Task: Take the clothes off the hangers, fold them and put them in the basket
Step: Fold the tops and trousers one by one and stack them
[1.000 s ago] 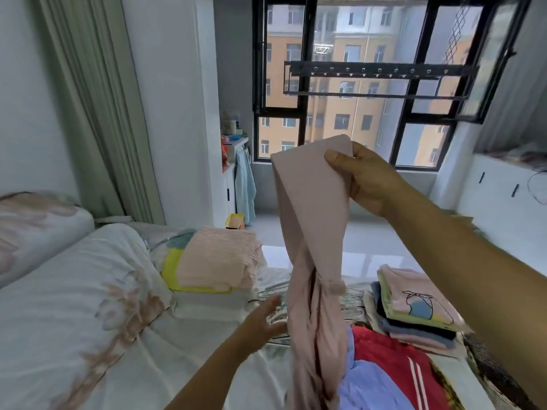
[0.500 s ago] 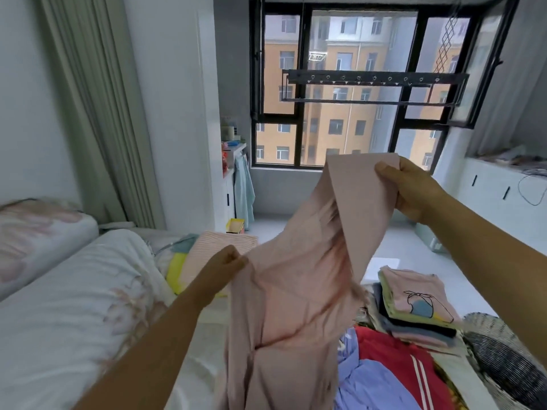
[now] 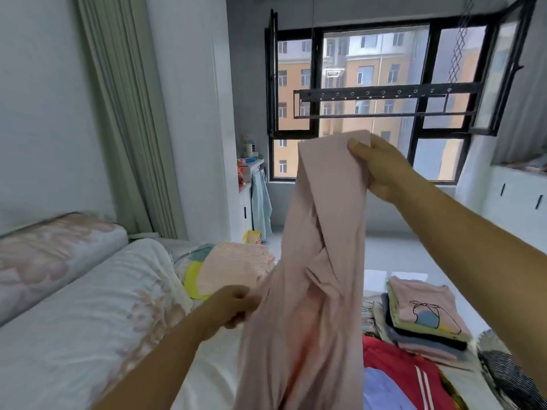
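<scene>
- Two hands hold one pink garment (image 3: 319,291) in the head view. The right hand (image 3: 381,167) pinches its top edge, raised high. The left hand (image 3: 233,306) grips its left side lower down, above the bed (image 3: 88,321).
- The cloth hangs twisted through the middle, with no hanger visible in it. Its lower end drops out of view beside the red garment (image 3: 396,365).
- To fold it well, I judge the left hand should move up to the top edge, spread it level and shake out the twist. The garment can then be laid flat on the bed.
- The folded stack (image 3: 426,318) and the basket (image 3: 503,371) lie near, at right.
</scene>
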